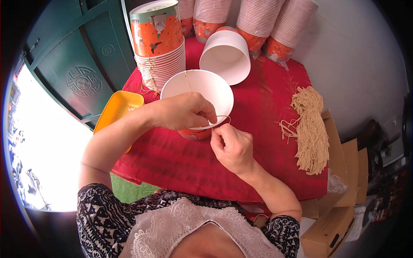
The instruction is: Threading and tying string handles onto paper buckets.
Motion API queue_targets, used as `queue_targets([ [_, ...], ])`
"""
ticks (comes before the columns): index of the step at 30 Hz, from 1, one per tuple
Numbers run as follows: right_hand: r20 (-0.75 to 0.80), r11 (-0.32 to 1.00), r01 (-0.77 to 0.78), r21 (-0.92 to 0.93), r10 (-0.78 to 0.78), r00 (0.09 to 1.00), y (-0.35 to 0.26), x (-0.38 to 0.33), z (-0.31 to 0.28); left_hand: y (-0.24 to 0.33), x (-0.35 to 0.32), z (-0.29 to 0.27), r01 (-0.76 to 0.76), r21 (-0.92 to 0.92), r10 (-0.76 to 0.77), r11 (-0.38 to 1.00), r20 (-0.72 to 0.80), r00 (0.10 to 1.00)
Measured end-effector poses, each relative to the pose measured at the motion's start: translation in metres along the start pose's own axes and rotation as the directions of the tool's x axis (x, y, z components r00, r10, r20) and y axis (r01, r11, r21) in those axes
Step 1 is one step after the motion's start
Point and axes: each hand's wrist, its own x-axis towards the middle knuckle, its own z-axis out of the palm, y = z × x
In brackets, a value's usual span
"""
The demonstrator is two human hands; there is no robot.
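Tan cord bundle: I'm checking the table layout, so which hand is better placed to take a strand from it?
Probably the right hand: the tan cord bundle lies on its side of the table, while the left hand is farther off, over the white-lined bucket.

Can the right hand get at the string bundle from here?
Likely yes: only red tablecloth lies between the right hand and the string bundle. But it looks busy with a string at the rim of the bucket, so it would probably have to let go first.
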Motion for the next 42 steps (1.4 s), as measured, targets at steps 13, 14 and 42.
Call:
queue_targets([
  [13, 0.006, 1.000, 0.015, -0.017, -0.015, 1.000, 0.000, 0.004, -0.013, -0.005, -0.001, 0.009, 0.019, 0.058, -0.016, 0.998, -0.052, 0.999],
  [14, 0.006, 1.000, 0.017, -0.017, -0.016, 1.000, -0.001, 0.004, -0.013, -0.006, -0.001, 0.010, -0.008, 0.030, 0.010, 1.000, -0.076, 0.997],
  [42, 0.138, 0.995, 0.003, -0.104, 0.011, 0.990, 0.002, 0.009, -0.031, 0.002, -0.001, 0.005, -0.019, 0.164, 0.022, 0.986, -0.018, 1.000],
])
